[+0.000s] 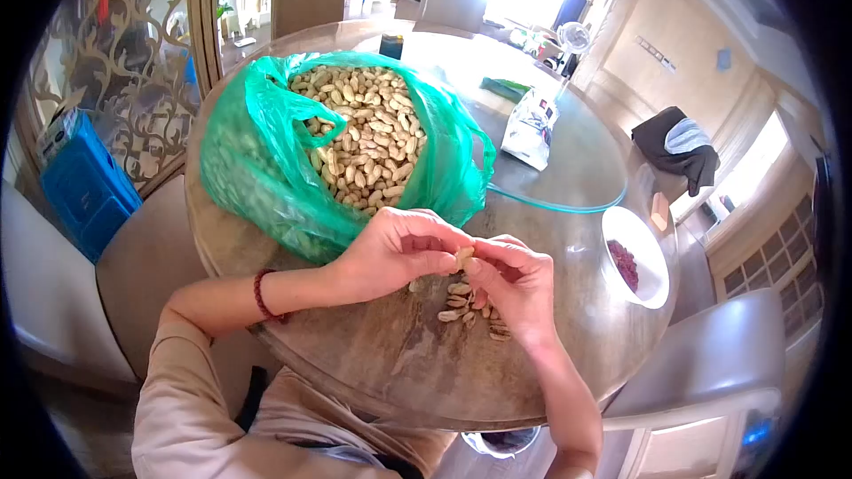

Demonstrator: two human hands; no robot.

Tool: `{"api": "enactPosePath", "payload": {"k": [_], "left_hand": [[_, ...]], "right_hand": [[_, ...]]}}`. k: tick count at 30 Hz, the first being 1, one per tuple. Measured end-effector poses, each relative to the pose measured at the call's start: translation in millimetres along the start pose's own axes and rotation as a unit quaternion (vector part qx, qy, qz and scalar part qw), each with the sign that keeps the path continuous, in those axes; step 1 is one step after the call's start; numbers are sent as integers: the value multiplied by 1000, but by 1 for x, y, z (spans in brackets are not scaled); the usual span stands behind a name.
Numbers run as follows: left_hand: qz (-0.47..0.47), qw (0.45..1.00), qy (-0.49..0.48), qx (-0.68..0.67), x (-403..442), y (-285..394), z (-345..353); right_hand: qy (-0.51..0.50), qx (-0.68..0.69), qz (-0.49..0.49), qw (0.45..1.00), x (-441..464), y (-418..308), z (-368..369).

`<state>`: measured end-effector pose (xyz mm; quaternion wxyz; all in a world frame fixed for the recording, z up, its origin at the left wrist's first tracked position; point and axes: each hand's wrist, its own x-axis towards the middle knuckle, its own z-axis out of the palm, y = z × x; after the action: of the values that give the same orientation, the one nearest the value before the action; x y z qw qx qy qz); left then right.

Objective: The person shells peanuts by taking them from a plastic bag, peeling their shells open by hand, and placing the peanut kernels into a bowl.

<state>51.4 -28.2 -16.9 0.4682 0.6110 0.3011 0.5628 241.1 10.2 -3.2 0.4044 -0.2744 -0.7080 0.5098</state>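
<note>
Between the fingertips of both hands is a peanut (463, 255), pinched from either side. My left hand (399, 248) is closed on its left end, in front of the green plastic bag (257, 160). My right hand (515, 279) grips the other end with thumb and forefinger. The bag gapes wide and is full of unshelled peanuts (373, 133). Below my fingers a small heap of peanut shells (461, 304) lies on the tabletop, partly covered by my right hand. To the right, a white bowl (655, 257) holds reddish shelled kernels (623, 264).
The round table (426, 381) carries a glass turntable (577, 177) with a white packet (531, 129) on it. A dark jar (390, 45) stands behind the bag. Chairs (710, 359) surround the table. Under its edge sits a bin (501, 442).
</note>
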Motion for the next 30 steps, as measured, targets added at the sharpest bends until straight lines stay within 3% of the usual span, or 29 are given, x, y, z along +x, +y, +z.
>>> {"api": "enactPosePath", "payload": {"k": [7, 16, 25, 27, 30], "left_hand": [[-1, 997, -33, 72, -4, 2, 4], [-59, 997, -39, 44, -7, 2, 8], [-81, 996, 20, 16, -9, 7, 6], [-74, 997, 21, 12, -9, 3, 4], [-73, 997, 24, 20, -10, 3, 8]], "right_hand": [[20, -5, -1, 1000, -4, -3, 3], [20, -73, 17, 997, -6, 3, 5], [-20, 3, 45, 999, -5, 3, 6], [-28, 87, 76, 993, -4, 4, 6], [-23, 48, 52, 997, -6, 5, 10]]}}
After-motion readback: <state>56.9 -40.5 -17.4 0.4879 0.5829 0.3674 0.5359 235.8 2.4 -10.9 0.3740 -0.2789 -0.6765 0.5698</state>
